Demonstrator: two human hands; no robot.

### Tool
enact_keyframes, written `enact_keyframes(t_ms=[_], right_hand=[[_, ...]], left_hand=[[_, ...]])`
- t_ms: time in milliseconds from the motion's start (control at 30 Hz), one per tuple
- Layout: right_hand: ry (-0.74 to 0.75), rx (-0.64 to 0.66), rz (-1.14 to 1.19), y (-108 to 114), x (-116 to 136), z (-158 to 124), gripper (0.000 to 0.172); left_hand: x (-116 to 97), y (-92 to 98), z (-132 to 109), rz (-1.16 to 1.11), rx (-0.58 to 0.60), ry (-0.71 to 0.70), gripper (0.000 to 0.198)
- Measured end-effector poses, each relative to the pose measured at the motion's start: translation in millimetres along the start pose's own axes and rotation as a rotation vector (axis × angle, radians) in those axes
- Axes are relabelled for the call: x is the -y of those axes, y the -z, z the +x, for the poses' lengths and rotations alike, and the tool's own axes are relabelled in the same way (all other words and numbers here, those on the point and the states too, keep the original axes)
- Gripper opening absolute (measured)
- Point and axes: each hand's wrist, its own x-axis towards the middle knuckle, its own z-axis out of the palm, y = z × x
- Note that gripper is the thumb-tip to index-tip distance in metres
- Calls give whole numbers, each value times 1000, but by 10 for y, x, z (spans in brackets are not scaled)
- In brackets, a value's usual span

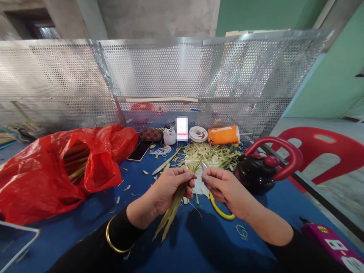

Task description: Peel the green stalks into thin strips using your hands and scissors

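My left hand (178,184) is closed around a bundle of dry, greenish-brown plant leaves (173,210). Their long ends hang down toward me, and their short tips stick up past my thumb. Close beside it, my right hand (220,185) is closed on what look like scissors (222,209). A yellow handle loop shows below that hand, and a metal tip pokes out above the fingers near the leaf tips. The hand hides the middle of the scissors. Behind both hands lies a heap of pale green plant trimmings (212,153).
A red plastic bag (105,170) of stalks lies left. Behind are a phone (140,150), white string (170,136), a ribbon spool (198,134) and an orange packet (224,135). A dark kettle (254,174) stands right, near a purple case (331,242). A perforated metal screen (159,72) closes the back.
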Motion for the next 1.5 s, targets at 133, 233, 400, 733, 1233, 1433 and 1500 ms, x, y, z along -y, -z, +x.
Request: enact_keyframes(t_ms=[133, 233, 400, 733, 1233, 1433, 1500], right_hand=[[237, -177, -363, 31, 40, -24, 22], [370, -232, -551, 58, 89, -55, 18], [470, -298, -591, 112, 203, -128, 17], [511, -395, -523, 258, 282, -188, 18], [424, -218, -648, 27, 93, -119, 17], [431, -226, -674, 53, 67, -120, 19], [451, -231, -717, 65, 63, -123, 20]], left_hand=[[42, 0, 25, -20, -5, 5, 12], [61, 6, 38, -30, -5, 7, 12], [58, 35, 51, -24, -40, 12, 11], [-70, 54, 98, 19, -325, 9, 7], [139, -95, 13, -154, 83, 61, 11], [141, -112, 1, -76, -22, -37, 19], [137, -116, -2, -8, -68, -56, 17]])
